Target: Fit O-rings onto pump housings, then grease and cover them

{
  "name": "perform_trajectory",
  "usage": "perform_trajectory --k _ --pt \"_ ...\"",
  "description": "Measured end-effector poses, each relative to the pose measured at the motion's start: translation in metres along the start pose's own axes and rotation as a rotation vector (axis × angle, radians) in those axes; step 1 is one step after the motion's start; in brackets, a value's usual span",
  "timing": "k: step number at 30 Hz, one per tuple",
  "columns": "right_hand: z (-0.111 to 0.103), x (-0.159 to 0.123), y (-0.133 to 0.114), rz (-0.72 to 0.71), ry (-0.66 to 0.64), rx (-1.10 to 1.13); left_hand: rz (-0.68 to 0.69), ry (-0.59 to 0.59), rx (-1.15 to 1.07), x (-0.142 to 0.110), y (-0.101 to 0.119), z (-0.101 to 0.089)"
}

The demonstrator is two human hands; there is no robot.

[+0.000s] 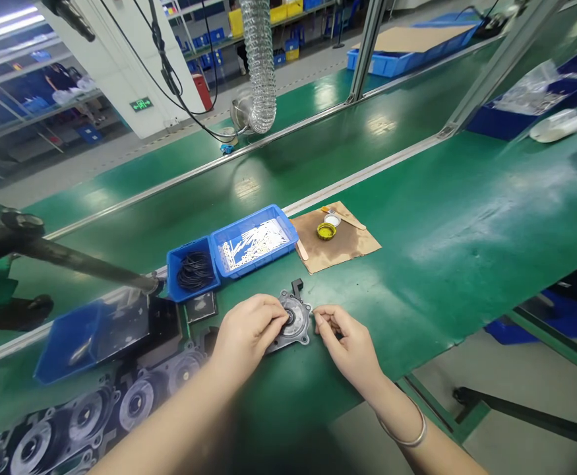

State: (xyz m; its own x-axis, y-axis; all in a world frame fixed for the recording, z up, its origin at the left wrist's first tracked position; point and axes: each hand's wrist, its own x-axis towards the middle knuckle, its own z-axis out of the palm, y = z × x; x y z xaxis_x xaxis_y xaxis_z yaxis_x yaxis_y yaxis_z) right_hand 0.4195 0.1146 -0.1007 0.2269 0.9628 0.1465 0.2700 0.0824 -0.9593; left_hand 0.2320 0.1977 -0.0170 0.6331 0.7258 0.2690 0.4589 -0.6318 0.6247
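Note:
A grey metal housing cover with a round central bore and lugged corners lies on the green bench in front of me. A small black block stands at its far edge. My left hand is closed, its thumb and fingertips pinched at the bore; whatever they pinch is hidden. At the cover's right edge, my right hand is closed too, thumb against forefinger beside a corner lug. Anything in that pinch is too small to name.
Beyond the cover are a blue bin of black rings and a blue tray of small white parts. Cardboard carries a yellow-rimmed cap, a white cap and sticks. Several similar covers line the left. A metal arm juts in.

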Motion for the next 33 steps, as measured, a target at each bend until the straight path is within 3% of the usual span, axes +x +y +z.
perform_trajectory --k 5,10,16,23,33 --pt "0.000 0.000 0.001 -0.005 -0.012 -0.007 0.126 -0.055 0.333 -0.001 0.001 0.004" --pt "-0.001 0.001 0.001 0.002 -0.031 -0.010 0.223 -0.034 0.456 -0.007 0.008 0.003" --pt "-0.002 0.000 0.000 0.018 -0.032 -0.004 0.318 -0.100 0.546 -0.012 0.012 0.001" --pt "-0.001 0.001 -0.001 0.011 -0.028 -0.020 0.293 -0.132 0.585 -0.013 0.013 0.004" --pt "0.006 0.001 0.010 -0.033 0.019 -0.007 0.108 -0.348 0.570 -0.004 0.032 -0.012"
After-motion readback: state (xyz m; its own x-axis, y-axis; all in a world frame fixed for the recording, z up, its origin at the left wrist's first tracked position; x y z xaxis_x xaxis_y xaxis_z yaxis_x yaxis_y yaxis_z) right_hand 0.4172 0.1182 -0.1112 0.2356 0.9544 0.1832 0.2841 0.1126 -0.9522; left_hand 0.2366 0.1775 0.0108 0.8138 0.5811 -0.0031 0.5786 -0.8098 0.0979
